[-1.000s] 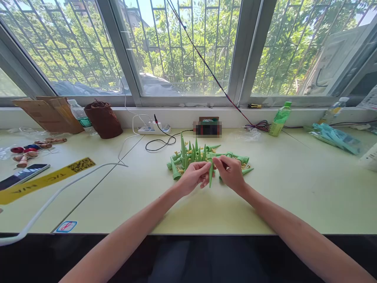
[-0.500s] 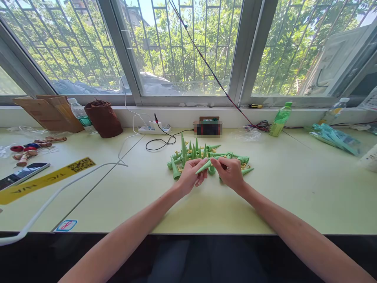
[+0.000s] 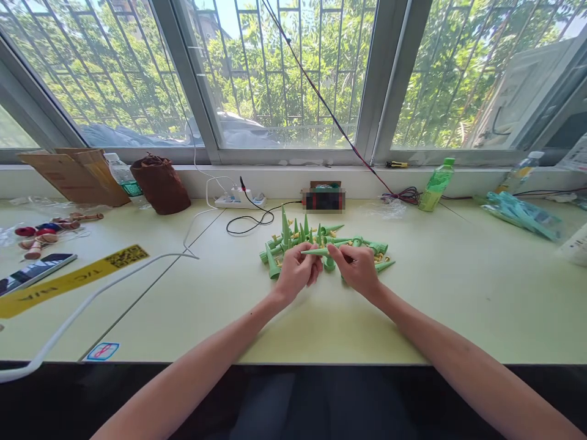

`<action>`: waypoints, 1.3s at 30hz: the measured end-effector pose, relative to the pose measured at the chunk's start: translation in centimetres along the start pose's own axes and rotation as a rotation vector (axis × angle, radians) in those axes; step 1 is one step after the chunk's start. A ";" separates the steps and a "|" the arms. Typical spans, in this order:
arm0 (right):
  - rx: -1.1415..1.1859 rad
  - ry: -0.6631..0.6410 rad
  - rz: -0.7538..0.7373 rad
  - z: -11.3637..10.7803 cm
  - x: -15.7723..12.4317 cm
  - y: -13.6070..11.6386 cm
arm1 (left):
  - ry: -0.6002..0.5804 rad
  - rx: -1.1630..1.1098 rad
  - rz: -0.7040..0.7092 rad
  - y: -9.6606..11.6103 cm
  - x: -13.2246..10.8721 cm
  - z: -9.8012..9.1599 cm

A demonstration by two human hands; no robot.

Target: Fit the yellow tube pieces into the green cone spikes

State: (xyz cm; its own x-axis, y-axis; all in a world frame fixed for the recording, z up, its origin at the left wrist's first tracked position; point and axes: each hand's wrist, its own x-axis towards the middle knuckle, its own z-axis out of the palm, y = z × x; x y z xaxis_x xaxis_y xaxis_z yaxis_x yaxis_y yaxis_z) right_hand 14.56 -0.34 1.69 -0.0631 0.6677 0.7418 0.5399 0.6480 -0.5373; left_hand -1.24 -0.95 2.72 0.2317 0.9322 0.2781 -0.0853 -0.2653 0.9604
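On the left of the table [image 3: 192, 318], a phone [image 3: 34, 272] and a yellow strip [image 3: 68, 280] lie well apart from the hands, with a white cable [image 3: 114, 282] running between them and the work.

The left hand [image 3: 296, 272] has its fingertips closed on a green spike [image 3: 315, 251], which is held level just above the table in front of the pile of spikes [image 3: 321, 239]. The right hand [image 3: 360, 269] pinches the spike's other end, so both hands are clamped on the one piece.

The grip is by fingertips only on a smooth, tapering shape. If either pinch loosens or the hands twist against each other, the spike could slide out toward its thin end and drop into the pile, knocking over the ones standing upright. Its point also sits close to the left fingers and could jab them.

The spike is pale green plastic, long and narrow. It seems to taper toward the left and to be wider at the right, but the right fingertips hide that end. Small yellowish bits lie scattered among the pile.

Farther right, a green bottle [image 3: 437, 184] stands by the window.
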 end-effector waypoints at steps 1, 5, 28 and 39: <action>0.009 0.006 0.011 0.0 0.0 0.0 | 0.008 0.033 0.058 0.0 -0.1 0.1; 0.038 0.022 0.057 -0.2 0.1 -0.2 | 0.035 0.132 0.189 -0.1 -0.6 0.4; -0.007 0.022 0.108 -3.2 2.2 4.3 | -0.003 0.701 0.263 -0.7 -0.7 0.1; -0.253 -0.244 0.149 -3.2 2.6 7.1 | 0.043 0.667 0.196 -0.8 -0.7 0.1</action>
State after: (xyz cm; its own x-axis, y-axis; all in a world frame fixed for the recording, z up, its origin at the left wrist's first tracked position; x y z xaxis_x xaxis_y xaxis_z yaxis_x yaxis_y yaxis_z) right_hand 20.94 4.84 1.07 -0.1499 0.8350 0.5295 0.7466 0.4467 -0.4931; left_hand -1.25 -1.43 1.80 0.2334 0.8570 0.4595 0.4951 -0.5114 0.7024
